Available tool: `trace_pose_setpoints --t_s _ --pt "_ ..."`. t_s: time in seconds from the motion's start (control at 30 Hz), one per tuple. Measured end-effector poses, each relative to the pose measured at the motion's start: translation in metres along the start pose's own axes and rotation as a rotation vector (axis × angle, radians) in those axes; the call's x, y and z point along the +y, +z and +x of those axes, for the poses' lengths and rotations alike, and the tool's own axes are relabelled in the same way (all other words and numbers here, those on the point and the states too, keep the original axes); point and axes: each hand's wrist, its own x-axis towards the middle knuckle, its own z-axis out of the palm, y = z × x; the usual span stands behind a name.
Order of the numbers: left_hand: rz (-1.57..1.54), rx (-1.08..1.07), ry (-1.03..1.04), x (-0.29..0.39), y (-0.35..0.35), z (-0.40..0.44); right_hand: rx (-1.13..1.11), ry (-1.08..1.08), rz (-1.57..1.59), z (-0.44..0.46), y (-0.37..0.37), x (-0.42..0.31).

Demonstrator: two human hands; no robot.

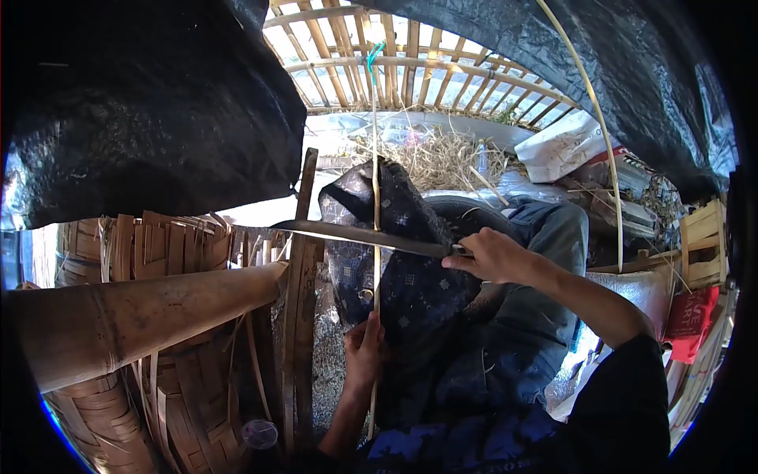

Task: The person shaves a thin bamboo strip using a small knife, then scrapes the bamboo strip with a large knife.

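Observation:
My right hand (pixel 491 257) is closed round the handle of a long knife (pixel 363 235), whose blade points left. The blade lies across a thin bamboo strip (pixel 376 178) that runs upright through the middle of the view. Below the blade, my left hand (pixel 363 351) grips the strip, thumb pointing up along it. A dark patterned cloth (pixel 410 296) is draped over my lap behind the strip and knife. Near its top, a green-blue tie (pixel 374 57) hangs by the strip.
A thick bamboo pole (pixel 150 320) juts in from the left above woven bamboo baskets (pixel 193 403). An upright wooden post (pixel 302 316) stands beside my left arm. Black plastic sheeting (pixel 142 118) hangs overhead. Dry straw (pixel 442 158) lies before a bamboo slat fence (pixel 410 67).

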Motion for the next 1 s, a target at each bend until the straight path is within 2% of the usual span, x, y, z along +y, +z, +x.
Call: trace_pose_setpoints --t_s 0.17,0.27,0.33,0.37,0.43,0.57,0.67,0.73,0.77,0.83,0.9,1.0 --pt "-0.018 -0.014 0.006 -0.001 -0.001 -0.005 -0.078 -0.055 -0.012 -0.025 0.002 -0.012" --pt "-0.045 -0.032 0.027 -0.011 -0.001 -0.009 -0.118 0.06 -0.028 -0.012 -0.001 -0.007" --pt "-0.05 -0.03 0.016 -0.009 0.0 -0.006 0.082 -0.015 -0.074 0.009 0.003 0.011" --pt "-0.061 -0.021 0.011 -0.006 0.001 -0.003 0.092 -0.021 -0.081 0.011 0.0 0.011" --pt "-0.076 -0.033 0.0 -0.004 0.001 -0.004 0.037 -0.058 0.031 0.004 0.006 0.01" --pt "-0.116 -0.04 -0.023 -0.005 -0.001 -0.005 -0.063 -0.111 0.004 -0.016 0.004 -0.004" --pt "-0.076 -0.083 0.024 -0.009 -0.001 -0.01 -0.081 -0.015 -0.053 -0.002 0.002 -0.001" --pt "-0.025 -0.047 -0.002 -0.003 0.002 -0.012 0.102 -0.033 -0.069 0.022 0.002 0.013" --pt "0.016 -0.001 -0.018 0.001 0.005 -0.009 0.113 -0.038 -0.078 0.02 -0.003 0.011" --pt "-0.03 -0.01 -0.017 -0.003 0.003 -0.006 0.024 -0.031 0.0 0.008 -0.004 0.0" --pt "-0.086 -0.004 -0.019 -0.006 0.0 -0.006 0.025 -0.083 -0.004 -0.003 0.003 0.002" --pt "-0.06 -0.026 -0.012 -0.009 -0.002 -0.01 -0.031 -0.169 -0.175 -0.017 0.006 -0.001"
